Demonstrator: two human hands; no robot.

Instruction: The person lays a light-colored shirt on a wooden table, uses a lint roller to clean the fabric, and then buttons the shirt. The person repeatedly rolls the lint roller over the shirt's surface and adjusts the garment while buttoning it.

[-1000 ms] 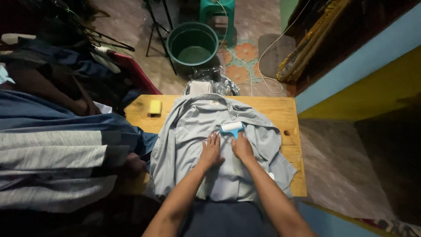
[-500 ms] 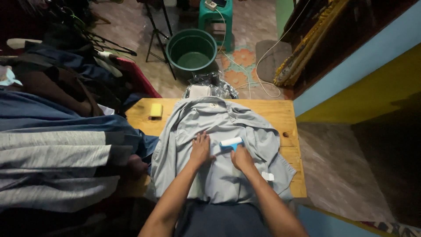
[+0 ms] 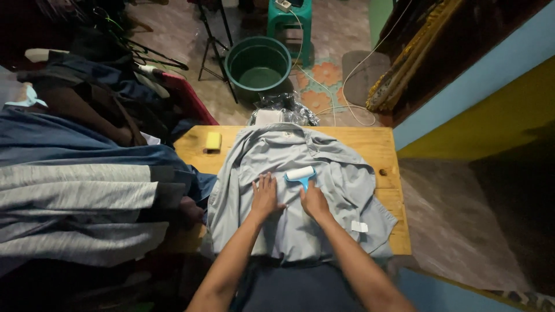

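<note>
A wooden surface (image 3: pixel 378 151) stands on a dim patterned floor. A green basin (image 3: pixel 258 62) and a green stool (image 3: pixel 289 17) lie beyond its far edge; a pile of folded grey and blue cloth (image 3: pixel 75 190) lies to the left. A small yellow block (image 3: pixel 213 140) rests on the far-left part of the surface.

A grey shirt (image 3: pixel 341 173) lies flat on the surface, collar toward the far edge, long axis running near to far.

The left hand (image 3: pixel 265 196) is spread flat on the shirt. The right hand (image 3: pixel 315 201) grips the blue handle of a lint roller (image 3: pixel 300 174). The white roll sits on the shirt's centre, its axis left to right, slightly tilted; the handle points toward the near edge.

Compared with half a second ago, the roller lies farther up the shirt and the left hand sits lower.
</note>
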